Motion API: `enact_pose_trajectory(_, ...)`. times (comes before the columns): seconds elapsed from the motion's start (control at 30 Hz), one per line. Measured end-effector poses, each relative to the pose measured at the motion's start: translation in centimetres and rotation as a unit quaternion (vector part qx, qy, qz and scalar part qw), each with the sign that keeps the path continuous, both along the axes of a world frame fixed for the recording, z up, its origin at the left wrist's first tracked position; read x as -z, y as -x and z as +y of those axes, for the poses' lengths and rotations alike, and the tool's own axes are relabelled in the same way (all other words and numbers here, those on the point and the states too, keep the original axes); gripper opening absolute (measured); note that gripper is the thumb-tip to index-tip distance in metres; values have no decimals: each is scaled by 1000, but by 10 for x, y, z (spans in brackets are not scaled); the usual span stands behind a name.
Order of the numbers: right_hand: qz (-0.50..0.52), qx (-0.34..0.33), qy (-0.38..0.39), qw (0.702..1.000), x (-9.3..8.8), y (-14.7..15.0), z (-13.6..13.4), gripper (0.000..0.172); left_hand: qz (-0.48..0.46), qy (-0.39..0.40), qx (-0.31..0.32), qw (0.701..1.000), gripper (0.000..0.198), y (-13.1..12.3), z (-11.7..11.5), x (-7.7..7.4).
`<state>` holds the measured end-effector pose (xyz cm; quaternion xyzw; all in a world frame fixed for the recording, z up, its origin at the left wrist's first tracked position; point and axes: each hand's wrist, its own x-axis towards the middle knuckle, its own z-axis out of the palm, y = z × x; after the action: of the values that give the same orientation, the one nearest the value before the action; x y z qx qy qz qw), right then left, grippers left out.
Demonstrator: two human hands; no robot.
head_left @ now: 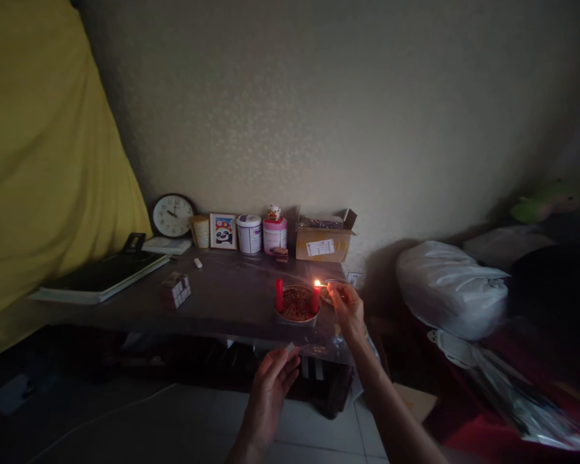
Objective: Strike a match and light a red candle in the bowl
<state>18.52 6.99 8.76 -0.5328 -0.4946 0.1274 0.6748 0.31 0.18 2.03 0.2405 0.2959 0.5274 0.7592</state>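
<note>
- Head view: the right hand [347, 310] keeps a pinched grip, thumb and fingertips closed on a lit match [323, 285], which points leftward over the desk [232, 270]
- The match's flame [318, 283] sits at the top of a red candle [316, 301]; whether the wick itself burns, I cannot tell
- That candle and a second red candle [279, 295] stand upright at opposite sides of a round metal tin [297, 321], filled with brownish, lumpy material, near the front edge of the desk
- The left hand [273, 380] is lower, in front of the desk edge, its grip curled around a small box [290, 348]; no lettering can be read on it
- Left of the tin, well apart, lies a block of small boxes [176, 291], any print too small to read
- Along the wall a round clock [173, 215] shows black numerals, 12 at the top; beside it are a tan cup [200, 232] and a framed panda picture [223, 231]
- Next come a white canister [249, 235] with purple marks and a pink-and-white canister [275, 238] topped by a figurine [273, 212], their wording illegible
- An open cardboard box [325, 235] bears a white label [320, 248], its printing too small to read
</note>
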Motion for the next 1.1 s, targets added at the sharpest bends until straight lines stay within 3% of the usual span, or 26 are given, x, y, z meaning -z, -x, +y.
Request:
enact_pose_trajectory(0.3,39,-31,-20,999,-8,2,-4,23,5,0,7,1000,25,1,-2,-4)
enact_pose_trajectory(0.53,199,-125,-83,969,-61,-16,-40,16,9,-1,-2,1000,30,0,-2,-5)
enact_pose_trajectory(0.63,244,-155,-98,952,-73,-26,-54,15,21,9,-3,1000,33,-1,-2,-6)
enact_pose_trajectory(0.7,223,-157,-73,959,-69,-30,-56,18,21,12,1,1000,32,-2,-3,-7)
enact_pose_trajectory(0.83,149,-112,-8,982,-42,-26,-43,23,8,-1,9,1000,25,-1,-5,-7)
enact_pose_trajectory(1.1,74,-54,-9,996,-4,-5,-7,29,15,-3,5,1000,25,-1,-2,-4)
